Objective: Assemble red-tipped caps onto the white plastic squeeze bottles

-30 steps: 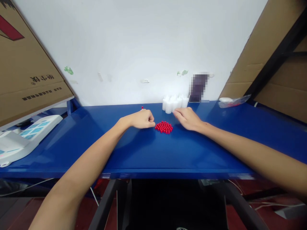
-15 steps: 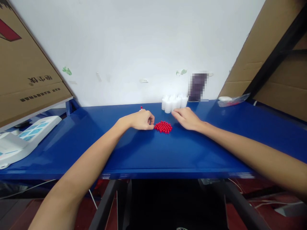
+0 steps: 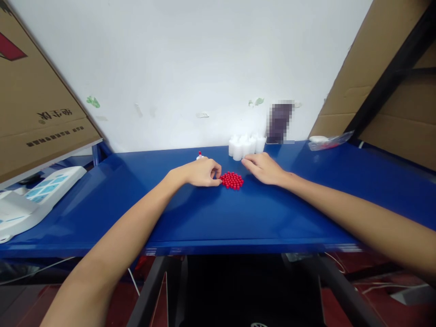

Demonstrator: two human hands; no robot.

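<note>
My left hand (image 3: pixel 206 172) is at the left edge of a pile of small red caps (image 3: pixel 233 180). Its thumb and forefinger are curled together at a cap there; the exact grip is too small to see clearly. Behind that hand stands a white bottle with a red tip (image 3: pixel 200 155), its lower part hidden. My right hand (image 3: pixel 264 168) rests on the table, fingers bent and close together, their tips by the front of a cluster of white bottles (image 3: pixel 237 152). Whatever those fingers hold, if anything, is hidden.
The blue table (image 3: pixel 218 218) meets a white wall at the back. A dark, pixelated object (image 3: pixel 279 122) leans against the wall. A clear plastic bag (image 3: pixel 330 141) lies at the right rear, a white power strip (image 3: pixel 44 195) at the left. Cardboard (image 3: pixel 37 100) flanks the left side.
My left hand has shifted slightly right, to the edge of the red caps, and more of the red-tipped bottle shows behind it. My right hand keeps its place beside the white bottles.
</note>
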